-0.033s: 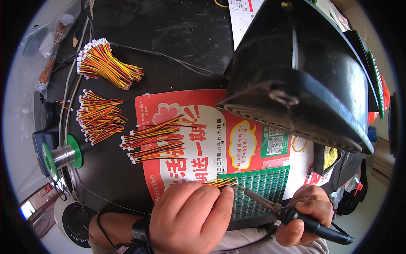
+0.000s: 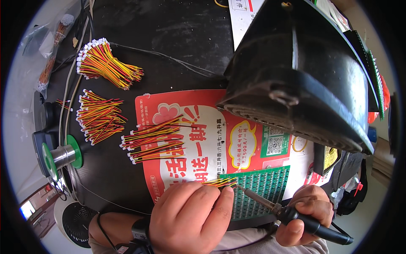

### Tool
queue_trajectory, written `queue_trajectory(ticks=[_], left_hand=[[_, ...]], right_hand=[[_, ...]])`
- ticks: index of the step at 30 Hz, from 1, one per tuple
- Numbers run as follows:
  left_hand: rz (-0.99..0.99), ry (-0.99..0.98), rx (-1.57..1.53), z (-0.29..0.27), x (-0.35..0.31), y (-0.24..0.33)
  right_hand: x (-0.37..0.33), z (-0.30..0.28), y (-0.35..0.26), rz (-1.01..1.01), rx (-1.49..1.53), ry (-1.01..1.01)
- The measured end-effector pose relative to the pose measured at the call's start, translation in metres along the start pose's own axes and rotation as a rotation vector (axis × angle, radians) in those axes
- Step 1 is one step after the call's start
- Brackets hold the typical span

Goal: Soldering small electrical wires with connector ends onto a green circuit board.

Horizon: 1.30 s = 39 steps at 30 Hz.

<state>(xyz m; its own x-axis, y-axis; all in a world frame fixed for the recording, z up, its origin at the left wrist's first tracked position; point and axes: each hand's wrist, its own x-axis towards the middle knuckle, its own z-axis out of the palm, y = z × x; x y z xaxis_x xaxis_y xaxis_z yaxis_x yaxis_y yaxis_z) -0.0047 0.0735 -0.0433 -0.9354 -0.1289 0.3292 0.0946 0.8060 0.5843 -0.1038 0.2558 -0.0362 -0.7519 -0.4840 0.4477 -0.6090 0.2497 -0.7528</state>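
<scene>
Red-and-yellow wires (image 2: pixel 222 183): over the 10 o'clock corner of green circuit board (image 2: pixel 270 184), ends toward 3 o'clock; nearer left hand (image 2: pixel 190 216), fingers closed on them. Soldering iron (image 2: pixel 291 215): long axis 4-to-10 o'clock, clamped in right hand (image 2: pixel 311 207); tip beside wire ends, contact not discernible.

Left hand (image 2: pixel 188 216) palm-down and bent, right hand (image 2: pixel 305 215) curled in a grip
</scene>
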Motion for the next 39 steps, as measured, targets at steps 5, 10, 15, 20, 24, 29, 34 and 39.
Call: queue_trajectory(ticks=[5, 10, 15, 20, 24, 29, 34, 39], left_hand=[[-0.001, -0.005, -0.006, -0.0001, 0.0003, -0.0002], [-0.016, -0.009, -0.013, -0.0012, 0.0008, 0.0011], [-0.019, -0.013, -0.022, -0.0016, 0.0010, -0.0009], [-0.009, -0.013, -0.025, -0.0012, 0.0040, -0.0002], [-0.018, -0.015, -0.017, -0.0018, 0.0021, -0.0022], [-0.014, -0.011, -0.023, -0.0008, 0.0042, -0.0010], [-0.020, -0.013, -0.015, -0.0014, 0.0033, -0.0002], [-0.021, -0.011, -0.012, -0.0011, 0.0034, 0.0008]], right_hand=[[-0.0033, -0.0005, -0.0003, 0.016, 0.033, 0.068], [-0.0014, -0.0007, -0.0035, 0.045, 0.016, 0.047], [-0.0001, 0.0006, -0.0025, 0.039, -0.001, 0.025], [-0.0002, 0.0005, -0.0025, 0.018, -0.009, 0.032], [-0.0015, 0.0046, -0.0018, 0.019, -0.007, 0.031], [-0.0006, 0.0019, -0.0039, 0.022, -0.024, 0.035], [-0.0019, 0.0053, -0.0031, 0.026, -0.019, 0.048], [-0.0046, 0.0033, -0.0046, 0.048, 0.014, 0.077]])
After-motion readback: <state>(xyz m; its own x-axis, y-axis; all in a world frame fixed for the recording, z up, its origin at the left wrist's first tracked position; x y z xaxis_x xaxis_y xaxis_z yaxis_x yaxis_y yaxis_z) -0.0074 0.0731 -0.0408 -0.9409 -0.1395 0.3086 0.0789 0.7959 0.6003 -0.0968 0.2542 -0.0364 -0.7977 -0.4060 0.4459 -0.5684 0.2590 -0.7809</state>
